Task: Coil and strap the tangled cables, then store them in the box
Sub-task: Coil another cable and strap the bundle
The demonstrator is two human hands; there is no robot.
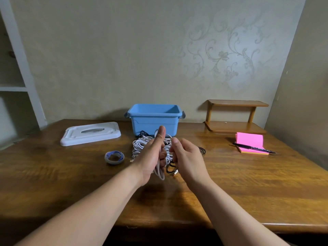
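Observation:
A tangle of white cables (140, 145) and black cables (202, 150) lies on the wooden table (248, 183) in front of an open blue box (154, 121). My left hand (152, 157) is closed around several white loops that hang below the palm, thumb pointing up. My right hand (186, 155) pinches the cable beside it, its fingers curled over white and black strands; a metal plug (174, 173) shows under it. A roll of purple and grey straps (114, 157) lies to the left of the pile.
The box's white lid (90, 133) rests at the back left. A wooden shelf (236, 116) stands at the back right. A pink sticky-note pad (250, 142) with a black pen (253, 148) on it lies in front of the shelf.

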